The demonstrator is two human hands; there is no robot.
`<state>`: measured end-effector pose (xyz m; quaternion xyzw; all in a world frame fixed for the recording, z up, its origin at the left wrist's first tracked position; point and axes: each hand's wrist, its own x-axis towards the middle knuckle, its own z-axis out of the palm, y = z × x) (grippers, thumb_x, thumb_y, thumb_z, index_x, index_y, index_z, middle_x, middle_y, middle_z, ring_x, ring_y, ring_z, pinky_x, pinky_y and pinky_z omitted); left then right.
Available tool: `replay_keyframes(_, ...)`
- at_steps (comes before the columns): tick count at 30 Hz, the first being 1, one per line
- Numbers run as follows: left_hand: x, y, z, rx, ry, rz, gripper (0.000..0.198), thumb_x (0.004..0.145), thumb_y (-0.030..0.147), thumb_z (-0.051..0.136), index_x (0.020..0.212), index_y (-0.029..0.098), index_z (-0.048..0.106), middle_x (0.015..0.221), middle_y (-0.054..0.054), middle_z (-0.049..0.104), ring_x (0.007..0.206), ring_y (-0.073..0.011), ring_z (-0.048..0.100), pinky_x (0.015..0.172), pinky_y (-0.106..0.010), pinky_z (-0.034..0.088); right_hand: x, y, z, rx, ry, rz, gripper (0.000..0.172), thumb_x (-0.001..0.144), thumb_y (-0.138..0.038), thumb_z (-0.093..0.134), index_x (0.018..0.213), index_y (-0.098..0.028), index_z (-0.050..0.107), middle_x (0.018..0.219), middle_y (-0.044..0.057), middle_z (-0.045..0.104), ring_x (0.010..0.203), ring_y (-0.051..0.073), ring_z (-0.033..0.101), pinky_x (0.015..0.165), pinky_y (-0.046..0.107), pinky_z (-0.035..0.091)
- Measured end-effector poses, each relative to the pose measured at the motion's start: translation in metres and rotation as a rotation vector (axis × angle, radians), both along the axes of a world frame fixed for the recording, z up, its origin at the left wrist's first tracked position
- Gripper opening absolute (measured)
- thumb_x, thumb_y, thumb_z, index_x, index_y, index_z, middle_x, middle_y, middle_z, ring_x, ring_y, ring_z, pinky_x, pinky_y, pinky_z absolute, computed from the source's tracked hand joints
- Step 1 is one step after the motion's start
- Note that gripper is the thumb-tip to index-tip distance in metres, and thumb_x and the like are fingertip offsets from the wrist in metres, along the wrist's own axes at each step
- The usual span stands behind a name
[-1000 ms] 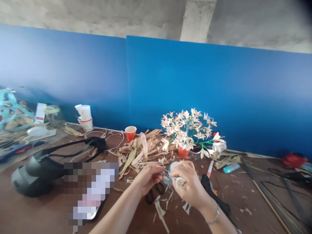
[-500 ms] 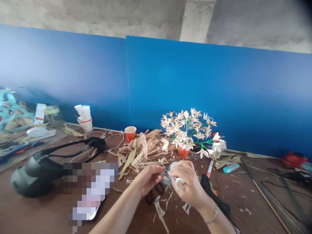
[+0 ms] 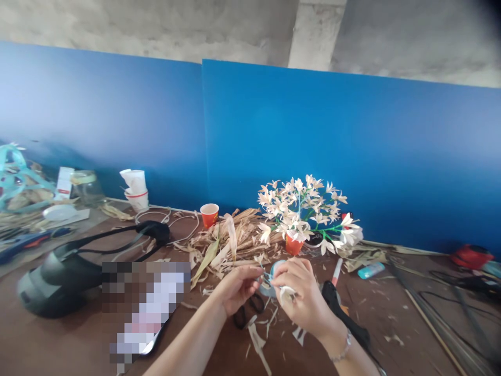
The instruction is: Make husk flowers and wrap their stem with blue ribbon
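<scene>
Pinching a thin stem [image 3: 268, 275] in front of the bouquet [image 3: 303, 206]

A brown table [image 3: 78, 347] spreads under the bouquet and well out to both sides, with pale scraps [image 3: 258, 342] strewn in front of it. Behind the bouquet stands a blue panel [image 3: 266, 120], its seam to the bouquet's left; above the panel rise a bare concrete wall [image 3: 195, 26] and, over the bouquet, a lighter pillar [image 3: 315, 34].

The bouquet, cream flowers on green stems, stands in a red cup [image 3: 293, 244]. Another red cup [image 3: 210, 216], upright, sits to the bouquet's left, past heaped husks [image 3: 242, 237]. Farther left of the bouquet, a white cup [image 3: 138, 200] holds crumpled paper [image 3: 133, 179]; farther still stands a clear jar [image 3: 89, 189], its contents too blurred to tell.

Both hands are in front of the bouquet. The left hand [image 3: 238, 287] is narrow, thumb and finger together on the stem, a small flower [image 3: 260, 258] just above them. The right hand [image 3: 303, 295] is curled closed, a white bloom [image 3: 288, 295] showing beneath its fingers; whether it also grips the stem I cannot tell. Between the bouquet and the hands lies a bluish roll [image 3: 270, 290], partly hidden.
</scene>
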<state>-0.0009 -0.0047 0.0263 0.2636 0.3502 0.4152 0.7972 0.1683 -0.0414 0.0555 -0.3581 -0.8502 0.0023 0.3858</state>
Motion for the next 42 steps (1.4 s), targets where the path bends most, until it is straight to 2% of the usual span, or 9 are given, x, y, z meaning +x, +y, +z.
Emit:
replay_keyframes(11, -0.0005, 0.0001, -0.0020, 0.014, 0.024, 0.014, 0.001, 0.069, 0.009, 0.061, 0.068, 0.009, 0.061, 0.052, 0.002, 0.057, 0.037, -0.0025, 0.051, 0.034, -0.007, 0.040, 0.0015, 0.0012, -0.0028, -0.004, 0.038, -0.021, 0.021, 0.069, -0.006, 0.051, 0.076, -0.023, 0.061, 0.081, 0.001, 0.057, 0.077, 0.015, 0.052, 0.075, 0.033, 0.035)
replay_keyframes(19, 0.0016, -0.0004, 0.0003, -0.091, -0.044, 0.045, 0.005, 0.072, 0.006, 0.057, 0.069, 0.008, 0.061, 0.047, 0.002, 0.056, 0.035, -0.0028, 0.050, 0.034, -0.008, 0.041, 0.0014, 0.0026, -0.0051, 0.063, 0.051, -0.036, 0.021, 0.073, -0.008, 0.052, 0.080, -0.025, 0.061, 0.080, 0.000, 0.058, 0.077, 0.015, 0.052, 0.074, 0.034, 0.033)
replay_keyframes(24, 0.0003, 0.0002, 0.0002, -0.045, -0.060, 0.046, 0.002, 0.069, 0.006, 0.061, 0.069, 0.009, 0.061, 0.049, 0.003, 0.057, 0.036, -0.0025, 0.051, 0.033, -0.007, 0.041, 0.0008, 0.0023, -0.0054, 0.061, 0.027, -0.022, 0.021, 0.072, -0.007, 0.052, 0.080, -0.025, 0.061, 0.083, 0.000, 0.058, 0.078, 0.015, 0.052, 0.076, 0.035, 0.033)
replay_keyframes(42, 0.0010, 0.0000, -0.0001, -0.039, -0.054, 0.050, 0.001, 0.068, 0.007, 0.061, 0.068, 0.008, 0.061, 0.049, 0.003, 0.056, 0.036, -0.0019, 0.050, 0.033, -0.007, 0.040, 0.0009, 0.0029, -0.0053, 0.082, 0.047, -0.025, 0.019, 0.075, -0.010, 0.052, 0.080, -0.025, 0.062, 0.081, 0.000, 0.058, 0.076, 0.014, 0.052, 0.077, 0.034, 0.033)
